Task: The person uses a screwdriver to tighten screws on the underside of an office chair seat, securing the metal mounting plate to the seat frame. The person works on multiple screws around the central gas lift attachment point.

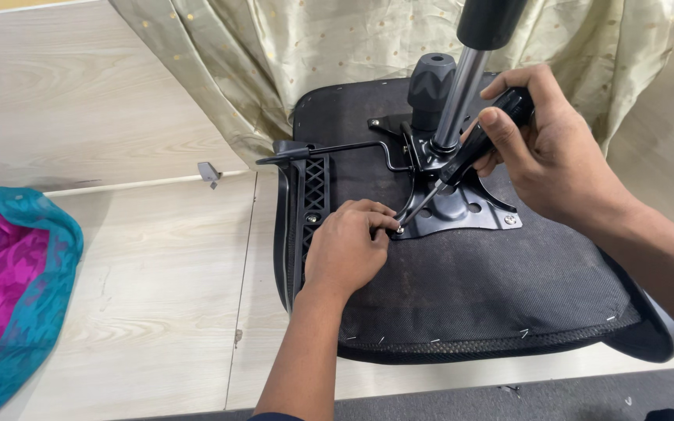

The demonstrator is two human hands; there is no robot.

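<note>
An upturned black office chair seat lies on a pale wooden surface, its black metal mounting plate facing up with a silver gas cylinder rising from it. My right hand grips a black-handled screwdriver, its tip angled down onto a screw at the plate's front left corner. My left hand rests on the seat underside, fingertips pinched at that same screw and the screwdriver tip.
A black knob and a thin lever stick out of the mechanism. A pale green dotted curtain hangs behind the seat. Teal and magenta cloth lies at the left.
</note>
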